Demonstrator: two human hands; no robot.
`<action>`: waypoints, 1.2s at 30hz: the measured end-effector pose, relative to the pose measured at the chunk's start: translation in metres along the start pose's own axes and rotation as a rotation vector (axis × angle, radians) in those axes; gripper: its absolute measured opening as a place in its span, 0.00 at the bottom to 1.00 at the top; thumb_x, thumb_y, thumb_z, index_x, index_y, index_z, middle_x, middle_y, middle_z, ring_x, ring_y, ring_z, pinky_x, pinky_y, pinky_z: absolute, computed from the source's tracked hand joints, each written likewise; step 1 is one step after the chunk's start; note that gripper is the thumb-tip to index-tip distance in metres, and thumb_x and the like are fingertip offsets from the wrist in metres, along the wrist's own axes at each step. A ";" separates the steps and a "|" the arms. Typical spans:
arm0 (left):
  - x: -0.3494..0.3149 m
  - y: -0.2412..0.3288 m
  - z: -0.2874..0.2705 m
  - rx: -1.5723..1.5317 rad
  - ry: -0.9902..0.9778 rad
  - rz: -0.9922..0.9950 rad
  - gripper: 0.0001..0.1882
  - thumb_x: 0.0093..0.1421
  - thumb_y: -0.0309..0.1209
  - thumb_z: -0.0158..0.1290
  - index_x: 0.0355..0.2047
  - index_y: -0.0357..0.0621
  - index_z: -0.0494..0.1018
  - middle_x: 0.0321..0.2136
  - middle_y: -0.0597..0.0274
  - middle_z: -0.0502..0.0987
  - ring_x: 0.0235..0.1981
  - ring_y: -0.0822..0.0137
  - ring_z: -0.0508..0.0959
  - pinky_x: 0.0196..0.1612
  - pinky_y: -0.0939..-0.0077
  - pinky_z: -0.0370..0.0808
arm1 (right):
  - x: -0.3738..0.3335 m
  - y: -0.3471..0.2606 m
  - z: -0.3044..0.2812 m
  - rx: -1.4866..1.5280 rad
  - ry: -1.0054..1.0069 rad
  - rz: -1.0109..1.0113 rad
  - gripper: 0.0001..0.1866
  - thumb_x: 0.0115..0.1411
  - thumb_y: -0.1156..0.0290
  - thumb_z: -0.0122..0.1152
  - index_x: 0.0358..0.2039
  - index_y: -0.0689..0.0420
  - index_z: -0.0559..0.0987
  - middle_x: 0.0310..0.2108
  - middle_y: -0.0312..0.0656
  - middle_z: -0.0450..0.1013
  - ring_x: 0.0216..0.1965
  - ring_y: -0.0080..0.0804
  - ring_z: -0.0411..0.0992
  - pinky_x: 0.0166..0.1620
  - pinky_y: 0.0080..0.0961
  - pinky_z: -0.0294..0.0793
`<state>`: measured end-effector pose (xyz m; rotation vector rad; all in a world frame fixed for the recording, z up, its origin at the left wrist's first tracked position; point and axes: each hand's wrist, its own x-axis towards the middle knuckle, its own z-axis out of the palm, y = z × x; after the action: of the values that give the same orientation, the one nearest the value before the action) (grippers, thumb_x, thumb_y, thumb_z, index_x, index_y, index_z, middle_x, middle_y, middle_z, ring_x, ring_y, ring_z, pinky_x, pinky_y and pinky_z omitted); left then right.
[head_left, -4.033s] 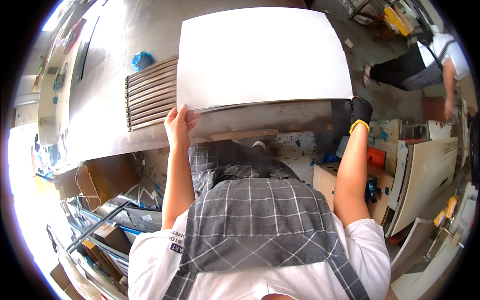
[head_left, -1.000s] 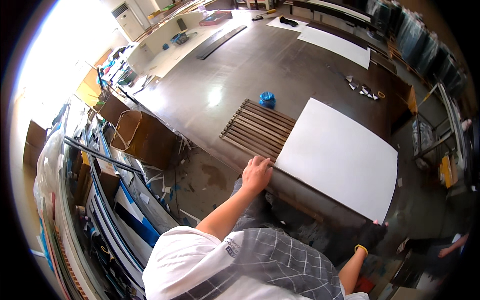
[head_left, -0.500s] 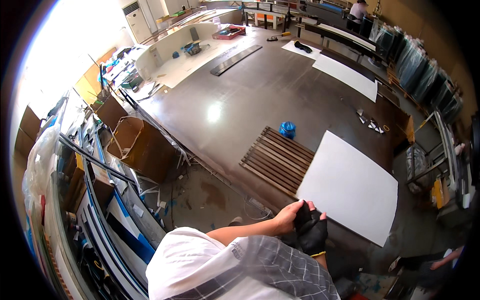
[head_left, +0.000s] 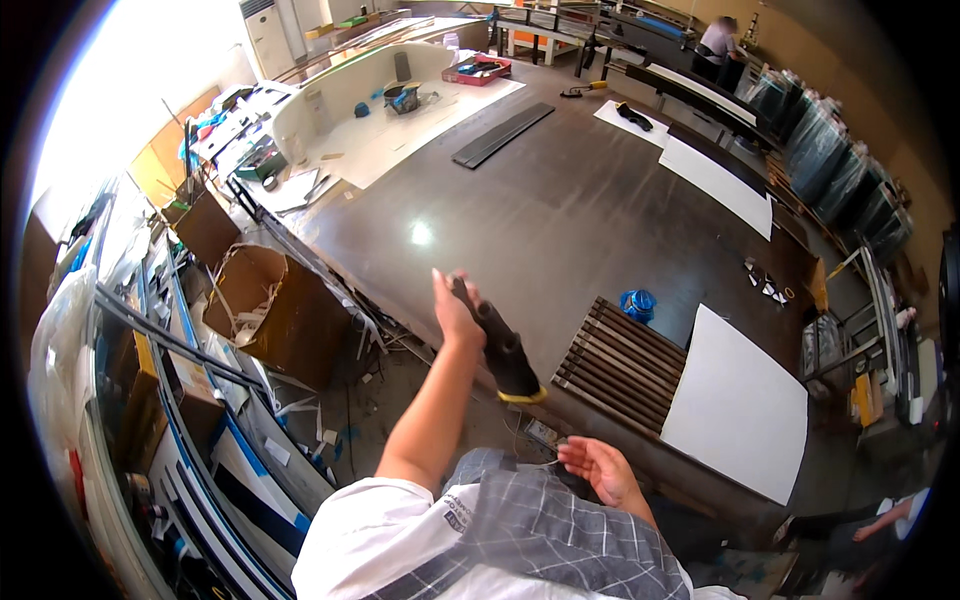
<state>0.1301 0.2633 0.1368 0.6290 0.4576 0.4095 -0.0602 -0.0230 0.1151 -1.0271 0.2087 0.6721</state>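
My left hand is stretched out over the near edge of the large dark table, fingers closed on a black glove with a yellow cuff. The glove hangs toward me, its cuff end lowest. My right hand is bare and holds nothing; its fingers are apart and slightly curled, close in front of my checked apron. Beyond it on the table lies a row of dark slats, beside a large white sheet. A blue crumpled bundle sits by the slats' far end.
An open cardboard box stands left of the table, near long stacked profiles. Farther off are flat grey strips, a red tray and a smaller white sheet. One person stands at the back; another's arm shows lower right.
The black glove has come off my right hand. My left hand has carried it forward and left over the table, while my right hand has drawn back. The view has shifted.
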 end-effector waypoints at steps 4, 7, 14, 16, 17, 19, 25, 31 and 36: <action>0.118 0.032 -0.018 0.427 0.045 0.470 0.29 0.63 0.54 0.40 0.47 0.37 0.66 0.31 0.55 0.72 0.32 0.61 0.72 0.39 0.68 0.70 | 0.001 0.037 -0.015 -0.127 0.127 0.077 0.19 0.66 0.62 0.46 0.50 0.63 0.72 0.44 0.45 0.75 0.44 0.29 0.74 0.47 0.24 0.72; 0.089 0.019 -0.023 1.327 0.353 0.193 0.34 0.63 0.51 0.40 0.58 0.33 0.59 0.55 0.38 0.65 0.57 0.43 0.64 0.58 0.54 0.60 | -0.003 0.064 -0.032 -0.187 0.256 0.048 0.18 0.66 0.64 0.47 0.48 0.65 0.71 0.43 0.49 0.74 0.45 0.34 0.74 0.49 0.29 0.73; -0.072 -0.052 -0.235 1.957 -0.344 0.416 0.29 0.58 0.45 0.50 0.59 0.54 0.62 0.65 0.53 0.49 0.66 0.47 0.46 0.62 0.40 0.44 | -0.008 0.084 -0.032 -0.200 0.358 0.001 0.15 0.64 0.64 0.51 0.44 0.62 0.76 0.39 0.42 0.77 0.39 0.24 0.75 0.36 0.17 0.69; -0.087 -0.068 -0.280 2.169 -0.434 -0.234 0.29 0.55 0.55 0.50 0.56 0.64 0.67 0.65 0.51 0.51 0.66 0.44 0.46 0.61 0.36 0.45 | -0.009 0.084 -0.032 -0.256 0.362 -0.001 0.16 0.64 0.63 0.52 0.45 0.61 0.76 0.38 0.41 0.77 0.38 0.23 0.74 0.37 0.17 0.70; -0.073 -0.073 -0.307 2.230 -0.561 -0.657 0.32 0.55 0.60 0.47 0.57 0.62 0.66 0.66 0.54 0.48 0.67 0.47 0.43 0.62 0.38 0.45 | -0.004 0.088 -0.035 -0.273 0.359 0.003 0.16 0.63 0.62 0.53 0.45 0.61 0.76 0.37 0.41 0.77 0.38 0.23 0.74 0.37 0.18 0.70; -0.036 -0.088 -0.387 2.258 -0.648 -0.758 0.31 0.55 0.59 0.47 0.53 0.56 0.69 0.58 0.53 0.61 0.60 0.51 0.57 0.57 0.51 0.57 | 0.008 0.102 -0.042 -0.305 0.309 -0.083 0.17 0.63 0.61 0.53 0.43 0.62 0.77 0.35 0.40 0.77 0.36 0.21 0.73 0.38 0.17 0.71; 0.078 -0.098 -0.480 2.404 -1.194 -0.283 0.22 0.55 0.48 0.49 0.43 0.47 0.74 0.44 0.50 0.75 0.49 0.53 0.73 0.47 0.63 0.71 | 0.008 0.113 -0.051 -0.441 0.353 -0.190 0.15 0.62 0.64 0.56 0.41 0.63 0.78 0.33 0.38 0.77 0.35 0.22 0.74 0.40 0.21 0.73; 0.092 -0.130 -0.442 2.192 -1.951 0.103 0.13 0.52 0.38 0.51 0.32 0.43 0.76 0.34 0.49 0.78 0.39 0.52 0.78 0.39 0.61 0.75 | -0.033 0.121 -0.052 -0.302 0.580 -0.176 0.15 0.61 0.64 0.56 0.40 0.62 0.78 0.32 0.37 0.77 0.32 0.22 0.74 0.37 0.22 0.74; 0.037 -0.165 -0.353 1.920 -2.011 0.059 0.13 0.54 0.37 0.50 0.32 0.42 0.76 0.34 0.47 0.78 0.40 0.50 0.77 0.40 0.60 0.74 | -0.056 0.130 -0.090 -0.304 0.911 -0.339 0.26 0.61 0.66 0.54 0.57 0.63 0.63 0.29 0.41 0.76 0.27 0.26 0.74 0.33 0.25 0.73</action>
<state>0.0135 0.3234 -0.2323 2.3965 -1.3987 -0.9195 -0.1701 -0.0779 0.0012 -1.5720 0.7185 -0.1195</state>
